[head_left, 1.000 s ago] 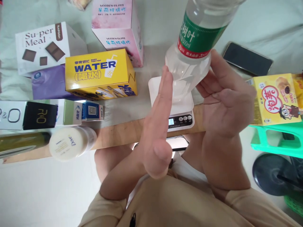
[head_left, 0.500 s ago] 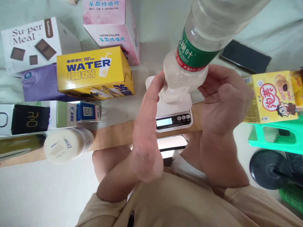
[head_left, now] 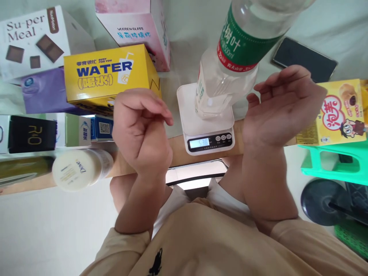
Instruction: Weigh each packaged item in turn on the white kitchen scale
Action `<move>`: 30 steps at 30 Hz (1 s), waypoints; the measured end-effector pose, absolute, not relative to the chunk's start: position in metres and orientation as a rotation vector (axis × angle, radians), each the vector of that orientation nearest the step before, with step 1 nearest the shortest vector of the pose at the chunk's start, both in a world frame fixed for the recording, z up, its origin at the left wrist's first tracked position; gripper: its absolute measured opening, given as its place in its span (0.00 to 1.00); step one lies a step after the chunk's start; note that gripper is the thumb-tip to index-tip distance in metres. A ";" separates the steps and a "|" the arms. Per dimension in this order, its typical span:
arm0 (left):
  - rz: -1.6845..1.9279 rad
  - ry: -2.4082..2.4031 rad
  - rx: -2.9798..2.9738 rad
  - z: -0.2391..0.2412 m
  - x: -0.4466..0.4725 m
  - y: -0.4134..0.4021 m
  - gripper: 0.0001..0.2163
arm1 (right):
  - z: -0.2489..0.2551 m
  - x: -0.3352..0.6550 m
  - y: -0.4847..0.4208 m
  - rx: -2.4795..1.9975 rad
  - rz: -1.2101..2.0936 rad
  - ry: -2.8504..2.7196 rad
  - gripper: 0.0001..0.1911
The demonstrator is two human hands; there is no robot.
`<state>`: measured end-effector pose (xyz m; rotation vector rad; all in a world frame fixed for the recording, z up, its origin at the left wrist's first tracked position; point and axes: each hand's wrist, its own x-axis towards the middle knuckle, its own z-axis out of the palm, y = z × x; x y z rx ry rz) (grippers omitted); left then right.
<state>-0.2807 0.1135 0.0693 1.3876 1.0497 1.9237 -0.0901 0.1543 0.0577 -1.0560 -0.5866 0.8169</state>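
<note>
A large clear bottle (head_left: 227, 84) with a green and red label stands on a white digital kitchen scale (head_left: 186, 109), its upper part cut off by the frame edge. The lit display seems to read 538. To the left of the scale, clear of the bottle, is my left hand (head_left: 142, 132), holding nothing, its fingers loosely bent beside a yellow WATER box (head_left: 109, 73). My right hand (head_left: 283, 107) is open on the bottle's other side, palm turned inward and fingers a little curved, without touching it.
A white Su-per Meal box (head_left: 25, 42), a purple pack (head_left: 43, 92), a pink-and-white glass box (head_left: 132, 32) and a Dove jar (head_left: 76, 170) stand left. To the right are a dark phone (head_left: 304, 59), a yellow snack box (head_left: 339, 111) and a green stool (head_left: 333, 165).
Both hands have drawn away from the bottle, left hand to the left and right hand to the right. The scale display has gone from about 0 to what looks like 538.
</note>
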 end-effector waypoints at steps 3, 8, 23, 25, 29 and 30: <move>1.901 1.047 1.494 0.073 -0.281 0.111 0.15 | 0.056 -0.090 0.155 -1.080 0.827 -0.626 0.15; 1.855 0.968 1.418 0.083 -0.273 0.105 0.16 | 0.048 -0.086 0.155 -1.108 0.812 -0.720 0.13; 1.721 0.978 1.518 0.067 -0.285 0.103 0.11 | 0.059 -0.097 0.155 -1.067 0.859 -0.659 0.09; 1.741 1.022 1.423 0.066 -0.284 0.103 0.10 | 0.061 -0.098 0.153 -1.047 0.889 -0.658 0.07; 1.568 1.153 1.371 0.059 -0.288 0.104 0.16 | 0.058 -0.098 0.148 -1.056 0.926 -0.756 0.07; 1.477 1.151 1.378 0.056 -0.289 0.105 0.18 | 0.056 -0.099 0.148 -1.045 0.944 -0.806 0.08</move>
